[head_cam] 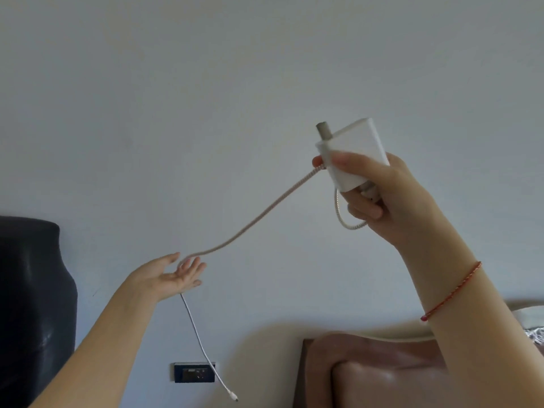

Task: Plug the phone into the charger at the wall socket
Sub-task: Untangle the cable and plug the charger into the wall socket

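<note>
My right hand (379, 195) is raised in front of the wall and grips a white charger brick (353, 156), with a grey plug stub sticking up from its top. A braided white cable (250, 228) runs from the brick down and left to my left hand (170, 278). That hand is palm-up with fingers spread, and the cable lies draped over the fingers. Below the hand the cable hangs free, ending in a small connector (234, 396). A dark wall socket (194, 372) sits low on the wall, just left of the dangling cable. No phone is visible.
A dark rounded object (32, 304) stands at the left edge. A brown leather headboard or cushion (382, 375) fills the lower right. The pale wall (206, 98) takes up most of the view. A red string bracelet (450, 291) circles my right wrist.
</note>
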Demonstrator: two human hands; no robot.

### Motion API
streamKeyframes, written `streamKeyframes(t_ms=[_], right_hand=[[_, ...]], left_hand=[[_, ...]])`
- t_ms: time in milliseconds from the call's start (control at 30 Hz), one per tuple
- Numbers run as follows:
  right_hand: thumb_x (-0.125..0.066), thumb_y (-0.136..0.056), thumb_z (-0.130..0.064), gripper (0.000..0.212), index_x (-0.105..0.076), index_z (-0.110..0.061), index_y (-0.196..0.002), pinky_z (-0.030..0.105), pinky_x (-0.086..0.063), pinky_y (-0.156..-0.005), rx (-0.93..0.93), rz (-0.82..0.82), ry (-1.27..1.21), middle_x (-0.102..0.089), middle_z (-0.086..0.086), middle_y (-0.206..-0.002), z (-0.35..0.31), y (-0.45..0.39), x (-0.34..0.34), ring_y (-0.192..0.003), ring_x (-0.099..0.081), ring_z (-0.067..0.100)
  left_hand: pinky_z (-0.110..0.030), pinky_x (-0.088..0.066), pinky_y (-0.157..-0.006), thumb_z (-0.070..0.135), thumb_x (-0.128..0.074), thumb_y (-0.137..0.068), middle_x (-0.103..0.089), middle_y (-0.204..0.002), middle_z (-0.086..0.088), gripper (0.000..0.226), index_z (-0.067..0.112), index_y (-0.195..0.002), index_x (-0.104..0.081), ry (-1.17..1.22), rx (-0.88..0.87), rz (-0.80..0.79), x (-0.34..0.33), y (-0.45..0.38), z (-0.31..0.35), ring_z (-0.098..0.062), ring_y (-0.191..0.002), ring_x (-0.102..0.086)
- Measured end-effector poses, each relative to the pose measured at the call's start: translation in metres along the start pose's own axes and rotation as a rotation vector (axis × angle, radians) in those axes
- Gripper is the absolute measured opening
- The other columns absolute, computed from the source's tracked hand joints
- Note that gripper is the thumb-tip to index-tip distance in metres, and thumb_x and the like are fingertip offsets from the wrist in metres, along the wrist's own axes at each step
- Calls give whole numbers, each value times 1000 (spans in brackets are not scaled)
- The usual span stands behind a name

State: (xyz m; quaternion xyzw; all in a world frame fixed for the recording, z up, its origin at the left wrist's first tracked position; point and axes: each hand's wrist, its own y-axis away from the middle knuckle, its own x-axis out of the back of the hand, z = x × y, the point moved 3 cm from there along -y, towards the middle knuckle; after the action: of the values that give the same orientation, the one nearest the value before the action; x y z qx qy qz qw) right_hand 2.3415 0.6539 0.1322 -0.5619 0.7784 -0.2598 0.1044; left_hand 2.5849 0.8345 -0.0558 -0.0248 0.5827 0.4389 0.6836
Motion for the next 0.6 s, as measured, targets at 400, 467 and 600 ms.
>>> streamKeyframes(t_ms=[400, 467, 600], right_hand=[[-62, -73, -34, 34, -64, -2, -84, 11, -16, -28, -142, -142, 24, -36, -10, -28, 5, -4, 15, -22, -20, 2], [-62, -72, -34, 37, -58, -1, -88, 11, -16, -26, -212, -130, -18, -48, -10, -32, 21, -6, 6, -21, -23, 3], [-66, -61, -34, 35, -56, -9, -83, 10, -16, -25, -363, -36, -262, -62, -6, -63, 59, -8, -13, -24, -23, 3]], left_hand=[[-14, -17, -19, 0, -29, -93, -45, -44, -2, 22, -2, -85, -50, -645, -29, -200, -40, 21, -40, -5, -22, -29], [-13, -21, -24, 2, -36, -92, -49, -49, 1, 20, -2, -89, -55, -789, -151, -292, -56, 39, -43, -4, -27, -33], [-18, -34, -37, -1, -38, -91, -52, -62, 1, 28, -1, -92, -65, -939, -341, -454, -76, 77, -47, -7, -41, -43]])
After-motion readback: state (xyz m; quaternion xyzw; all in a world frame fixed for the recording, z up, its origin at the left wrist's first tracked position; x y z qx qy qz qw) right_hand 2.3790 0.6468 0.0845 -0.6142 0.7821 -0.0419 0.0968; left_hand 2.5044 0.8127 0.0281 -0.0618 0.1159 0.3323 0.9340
